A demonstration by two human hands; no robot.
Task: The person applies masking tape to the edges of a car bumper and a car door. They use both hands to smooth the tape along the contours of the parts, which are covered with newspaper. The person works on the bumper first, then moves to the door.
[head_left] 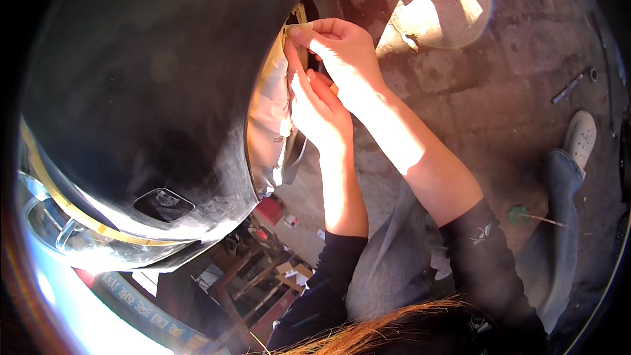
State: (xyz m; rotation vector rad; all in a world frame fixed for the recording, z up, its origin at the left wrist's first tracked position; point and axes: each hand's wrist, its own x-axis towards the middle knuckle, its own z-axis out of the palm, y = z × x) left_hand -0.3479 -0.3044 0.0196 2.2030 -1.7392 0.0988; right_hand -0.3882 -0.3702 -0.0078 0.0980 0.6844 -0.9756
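Note:
A dark, dull car body panel (151, 72) fills the left side. Along the curved wheel-arch edge runs yellowish masking tape (263, 77), and wrinkled pale masking sheet (268, 135) covers the opening below it. At the upper end of the arch my right hand (345, 52) is closed, pinching the masking tape between thumb and fingertips. Just beneath it, my left hand (321, 108) has one finger stretched up along the taped edge and its other fingers curled. A small yellow bit (334, 89) shows by those curled fingers; most of it is hidden.
More yellow tape (98, 227) borders a clear lamp (72, 230) at the lower left, near a square outlined flap (164, 205). Beneath stands a wooden frame (246, 283) with an open cardboard box (294, 275). A wrench-like tool (568, 89) lies on the floor by a white clog (581, 139).

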